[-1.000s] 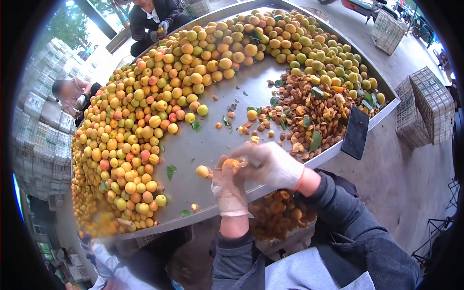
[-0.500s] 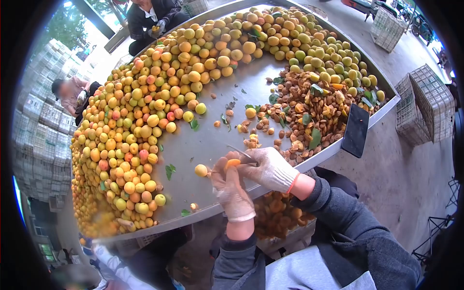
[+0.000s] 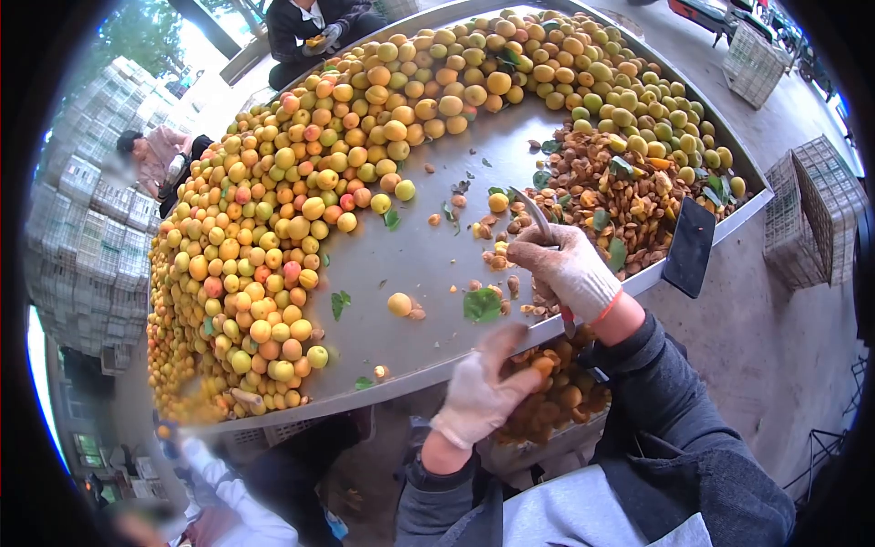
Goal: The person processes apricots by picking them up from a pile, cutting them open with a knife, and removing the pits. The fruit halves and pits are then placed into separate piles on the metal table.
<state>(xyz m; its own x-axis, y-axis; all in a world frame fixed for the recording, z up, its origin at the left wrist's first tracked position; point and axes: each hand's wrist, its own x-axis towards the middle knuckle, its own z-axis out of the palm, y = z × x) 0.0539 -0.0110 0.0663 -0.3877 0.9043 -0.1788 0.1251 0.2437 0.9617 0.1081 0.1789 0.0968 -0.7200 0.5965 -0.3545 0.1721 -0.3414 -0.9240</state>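
Observation:
My right hand [image 3: 574, 269], in a white glove, is closed round a small curved knife [image 3: 538, 215] whose blade points up and away over the metal table. A bit of red shows below that palm. My left hand [image 3: 483, 387], gloved too, is just off the table's near edge with thumb and fingers spread. Behind and below it is a crate of split apricots [image 3: 574, 394]. A whole apricot [image 3: 399, 304] sits on the metal with a brown pit beside it. Close to both hands lies a green leaf [image 3: 481, 305].
Whole apricots [image 3: 273, 237] are heaped along the left and far sides. At the right is a pile of brown pits [image 3: 592, 196], with a phone [image 3: 690, 248] on the rim. Two people [image 3: 314, 36] work beyond the table; another person [image 3: 223, 501] is at lower left. Plastic crates [image 3: 811, 214] stand right.
My hands have parted: the left came down over the crate, the orange apricot piece gone from its fingers. The right moved up and right with the knife. A leaf now shows on the metal.

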